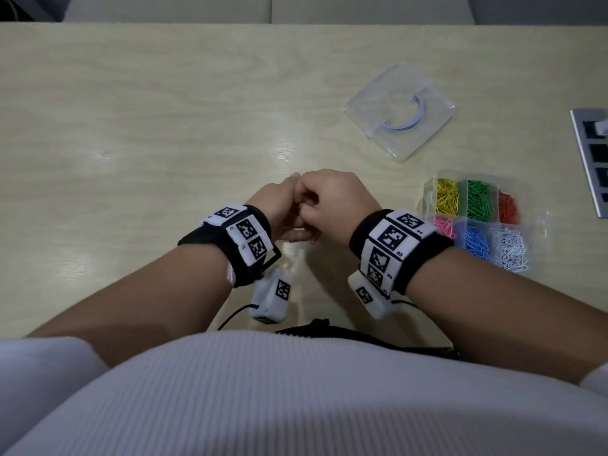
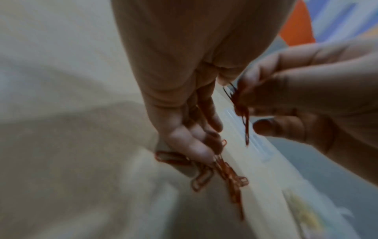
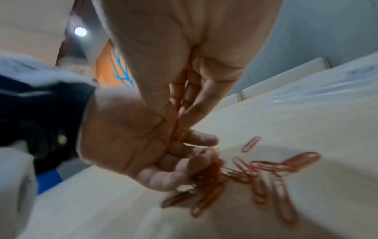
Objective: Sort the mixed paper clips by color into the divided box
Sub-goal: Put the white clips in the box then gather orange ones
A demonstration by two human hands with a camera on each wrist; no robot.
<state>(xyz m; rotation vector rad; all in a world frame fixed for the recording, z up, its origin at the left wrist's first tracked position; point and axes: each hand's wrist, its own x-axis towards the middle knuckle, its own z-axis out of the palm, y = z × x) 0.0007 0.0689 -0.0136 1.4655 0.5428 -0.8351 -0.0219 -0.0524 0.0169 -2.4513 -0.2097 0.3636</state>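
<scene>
1. Bench [image 1: 148,110]: light wood-grain surface that carries all the items; a person in a white ribbed top sits at its near edge.
2. Lid [image 1: 399,110]: clear plastic, lying flat on the bench beyond the divided box, well apart from both hands.
3. Divided box [image 1: 427,199]: clear, six compartments, on the bench just right of the right wrist. Far row holds yellow, green and red clips; near row holds pink, blue and white clips.
4. Left hand [image 1: 274,202]: positioned at bench centre, touching the right hand. Fingers are curled around a bunch of orange paper clips [image 3: 208,174], with several clips hanging from the fingertips.
5. Right hand [image 1: 329,199]: thumb and fingers pinch a small cluster of orange clips [image 2: 241,110], drawn from the left hand's bunch.
6. Loose orange clips [image 3: 272,169]: scattered on the bench directly below the two hands, several overlapping.
7. Wristbands: each wrist carries a black band with black-and-white marker tiles.
</scene>
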